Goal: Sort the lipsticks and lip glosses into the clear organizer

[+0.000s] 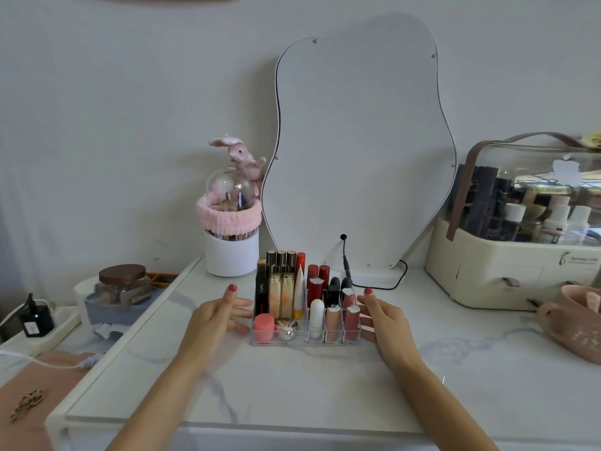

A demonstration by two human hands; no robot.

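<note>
Both forearms reach in from the near edge of the marble desk (292,385). Left hand (216,315) and right hand (385,320) flank the clear organizer (305,341), fingers straight and released, grasping nothing; contact with its sides is unclear. Lipsticks and lip glosses (286,288) stand upright in its compartments. Beyond it leans a wavy mirror (357,141); far right sits a cream cosmetics case (507,262).

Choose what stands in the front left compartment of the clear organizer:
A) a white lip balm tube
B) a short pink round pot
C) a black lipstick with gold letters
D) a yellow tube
B: the short pink round pot fills the front left corner of the clear organizer, beside a silver heart-shaped case.
</note>
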